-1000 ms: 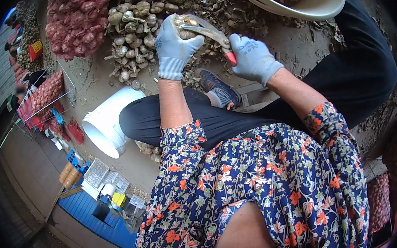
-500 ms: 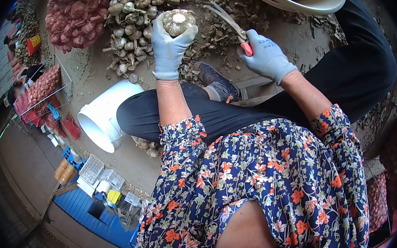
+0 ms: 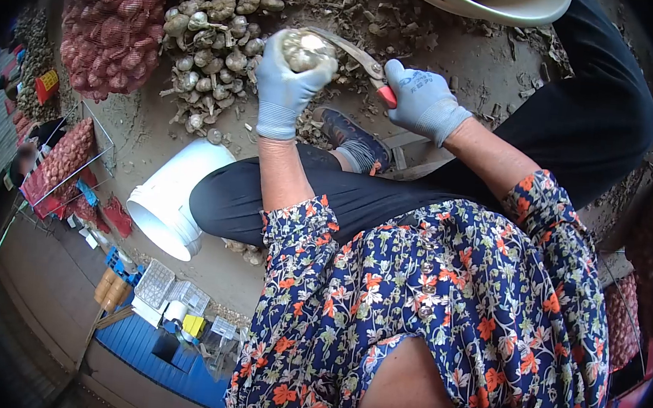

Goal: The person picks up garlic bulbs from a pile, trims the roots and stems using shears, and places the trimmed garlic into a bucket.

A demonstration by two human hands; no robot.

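Garlic (image 3: 305, 52) inside left grip (image 3: 281, 85), shears (image 3: 365, 60) alongside

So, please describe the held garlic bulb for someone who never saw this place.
Find the garlic pile near the top. At its right edge is the gloved left grip. Unlike piled neighbours, the bulb is held there, white patch showing near the shears.

Garlic workshop: heaped bulbs (image 3: 204, 59), mesh sack (image 3: 114, 28)
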